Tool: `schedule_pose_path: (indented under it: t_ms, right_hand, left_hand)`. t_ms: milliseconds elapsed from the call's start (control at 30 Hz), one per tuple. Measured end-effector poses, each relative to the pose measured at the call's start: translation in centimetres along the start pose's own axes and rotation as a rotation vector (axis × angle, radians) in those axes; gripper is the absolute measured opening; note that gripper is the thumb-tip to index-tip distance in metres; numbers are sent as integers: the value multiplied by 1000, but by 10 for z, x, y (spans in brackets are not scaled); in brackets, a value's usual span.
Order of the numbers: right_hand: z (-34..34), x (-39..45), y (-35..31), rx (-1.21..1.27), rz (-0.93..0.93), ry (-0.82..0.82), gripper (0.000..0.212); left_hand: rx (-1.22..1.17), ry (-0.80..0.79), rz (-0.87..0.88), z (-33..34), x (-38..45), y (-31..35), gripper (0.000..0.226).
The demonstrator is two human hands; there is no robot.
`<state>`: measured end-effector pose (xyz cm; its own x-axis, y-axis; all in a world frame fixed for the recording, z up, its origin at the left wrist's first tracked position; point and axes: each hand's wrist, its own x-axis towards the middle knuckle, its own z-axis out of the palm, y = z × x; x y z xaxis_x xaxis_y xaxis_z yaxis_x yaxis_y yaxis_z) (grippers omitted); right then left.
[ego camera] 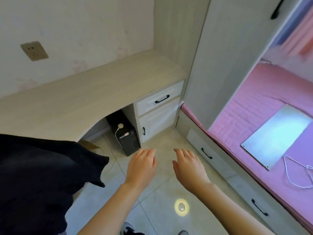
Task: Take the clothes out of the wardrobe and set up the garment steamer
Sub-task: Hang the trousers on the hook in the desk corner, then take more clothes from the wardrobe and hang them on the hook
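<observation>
Wardrobe [225, 53] stands at one o'clock; left hand [142, 167] and right hand [189, 167] hover spread, empty, above the floor [162, 197]; black cloth [42, 175] at nine o'clock.

both hands are out over the tiled floor [160, 209], palms down, fingers loose and holding nothing: left hand [142, 167], right hand [189, 168]. a dark garment [42, 175] drapes off the desk [76, 99] at left. a pink bed [254, 116] lies right, beside the wardrobe door [228, 56].
</observation>
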<state>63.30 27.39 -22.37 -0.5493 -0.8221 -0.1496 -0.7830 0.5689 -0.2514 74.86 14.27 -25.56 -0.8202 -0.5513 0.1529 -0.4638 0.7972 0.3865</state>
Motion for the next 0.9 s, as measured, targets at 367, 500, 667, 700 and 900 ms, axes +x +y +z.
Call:
schedule_pose_path:
  t_ms: [367, 500, 667, 700, 900]
  right_hand:
    - [-31, -95, 182, 31, 268, 127, 38]
    - [-37, -113, 230, 43, 355, 143, 39]
    - [-47, -114, 281, 17, 438, 180, 30]
    - [-49, -111, 291, 4, 450, 190, 27]
    - [-75, -63, 358, -84, 449, 256, 44]
  left_hand:
    - [-61, -89, 225, 89, 33, 181, 30]
    - [-51, -134, 297, 111, 46, 226, 25]
    - [-18, -179, 379, 132, 74, 265, 23]
    - [-12, -173, 393, 136, 83, 273, 23]
    - [-22, -91, 499, 157, 159, 316, 41]
